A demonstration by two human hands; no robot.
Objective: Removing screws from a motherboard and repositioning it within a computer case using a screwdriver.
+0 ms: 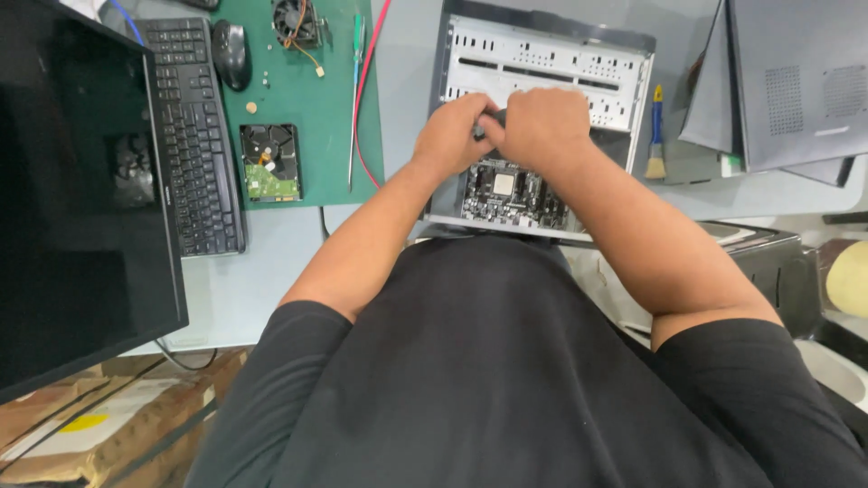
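Green mat (316,136); black keyboard (194,136), mouse (231,54), monitor (72,181); silver perforated computer case (542,54); blue-handled brush (656,136); red cable (366,90).

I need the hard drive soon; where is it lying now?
The hard drive lies on the green mat, left of the open computer case, between the black keyboard and the green screwdriver, below the small fan.

case (542,63) lying open on desk (407,54) | motherboard (506,190) sitting in case | hard drive (269,163) lying left on mat (316,108) | keyboard (192,136) lying further left | brush (656,136) lying right of case
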